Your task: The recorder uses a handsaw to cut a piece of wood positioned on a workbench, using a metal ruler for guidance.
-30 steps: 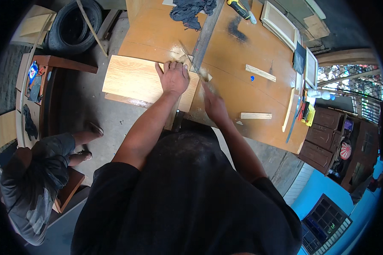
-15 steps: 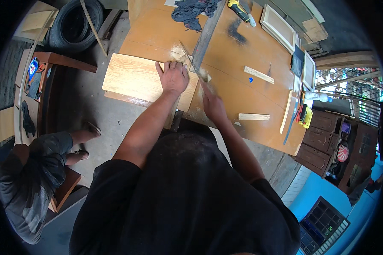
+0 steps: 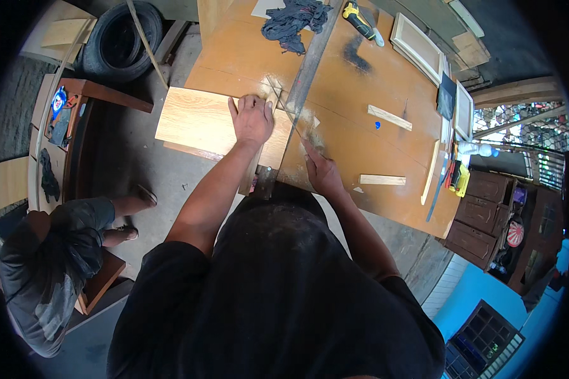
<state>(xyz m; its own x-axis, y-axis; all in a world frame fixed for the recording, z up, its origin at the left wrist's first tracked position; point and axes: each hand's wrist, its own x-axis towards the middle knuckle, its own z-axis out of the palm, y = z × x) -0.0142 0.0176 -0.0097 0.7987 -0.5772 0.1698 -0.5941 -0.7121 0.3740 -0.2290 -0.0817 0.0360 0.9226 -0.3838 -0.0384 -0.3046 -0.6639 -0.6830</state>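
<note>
My left hand [image 3: 253,120] presses down on a light wooden strip [image 3: 271,98], fingers curled over it and thumb out to the left. Under it lies a pale wood-grain board [image 3: 193,119], its left end jutting past the workbench edge. My right hand [image 3: 324,174] is closed round the handle end of a thin saw, the handle itself mostly hidden. The saw's narrow blade [image 3: 289,112] slants away to the far left, crossing the strip's far end just beyond my left fingers. Sawdust [image 3: 311,126] and small offcuts lie around the blade.
On the brown workbench [image 3: 341,95] lie several wood strips [image 3: 382,180], a dark cloth [image 3: 293,24] and a yellow-black power tool [image 3: 358,22]. Pale frames [image 3: 417,47] and hand tools line the right side. Another person [image 3: 50,265] sits at left, near a tire [image 3: 121,43].
My right hand has drawn the saw back slightly toward me. My left hand stays on the strip. The whole view has shifted a little.
</note>
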